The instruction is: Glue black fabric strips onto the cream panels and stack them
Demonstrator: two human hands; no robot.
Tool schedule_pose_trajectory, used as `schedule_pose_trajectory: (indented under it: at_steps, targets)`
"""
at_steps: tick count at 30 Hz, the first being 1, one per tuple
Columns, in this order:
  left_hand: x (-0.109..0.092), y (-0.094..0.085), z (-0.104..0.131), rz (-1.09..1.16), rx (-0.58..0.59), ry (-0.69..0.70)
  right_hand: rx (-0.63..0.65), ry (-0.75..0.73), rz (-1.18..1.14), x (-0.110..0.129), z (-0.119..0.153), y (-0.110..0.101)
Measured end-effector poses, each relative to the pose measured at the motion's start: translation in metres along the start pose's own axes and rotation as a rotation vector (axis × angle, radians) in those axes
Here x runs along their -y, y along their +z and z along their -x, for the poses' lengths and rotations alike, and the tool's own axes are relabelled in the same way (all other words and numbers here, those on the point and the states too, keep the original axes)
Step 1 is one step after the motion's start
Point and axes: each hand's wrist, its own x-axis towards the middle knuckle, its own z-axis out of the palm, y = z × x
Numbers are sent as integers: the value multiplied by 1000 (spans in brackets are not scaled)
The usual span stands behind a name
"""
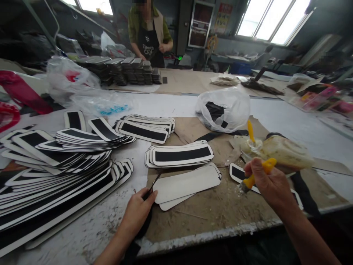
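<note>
My right hand (268, 184) is closed round a yellow-handled brush (268, 165), its bristles pointing down and left. Below it a white-edged strip with a dark middle (236, 172) lies partly hidden. My left hand (139, 208) pinches a thin dark pointed tool (156, 181), whose exact kind I cannot make out. The thumb touches the left end of a plain white strip (187, 184), which overlaps another pale strip. Just behind sits a small stack of white-edged black strips (182, 154). A cloudy plastic container (289, 150) lies beyond my right hand, a yellow handle (250, 130) beside it.
Large piles of black-and-white strips (68, 206) cover the left side, with another stack (145, 130) behind. A clear plastic bag (234, 106) holds dark pieces. Stained brown cardboard (209, 217) covers the front. Across the table a person (150, 36) stands by stacked dark pieces (135, 71).
</note>
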Motion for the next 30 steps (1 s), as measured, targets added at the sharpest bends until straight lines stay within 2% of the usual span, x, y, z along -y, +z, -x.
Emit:
schedule_pose_trajectory:
  at_steps: [2, 5, 9, 11, 14, 17, 22, 26, 30]
  targets:
    - [-3, 1, 3, 43, -15, 15, 1, 12, -24, -5, 5, -2]
    - [-6, 3, 15, 191, -40, -38, -3, 83, -126, -11, 11, -5]
    - [-3, 12, 36, 367, 9, -130, 1, 186, -515, -6, 25, -3]
    - [1, 16, 45, 401, 14, -155, 54, 183, -675, 3, 37, 5]
    - [8, 20, 53, 386, 40, -165, 251, 180, -764, 19, 57, 27]
    - [12, 20, 56, 377, 86, -154, 413, 154, -754, 33, 77, 56]
    - [13, 16, 55, 385, 126, -165, 485, 95, -748, 53, 93, 98]
    - [15, 16, 54, 385, 122, -160, 435, 60, -628, 54, 92, 110]
    - [19, 15, 54, 385, 114, -131, 304, -26, -440, 37, 83, 102]
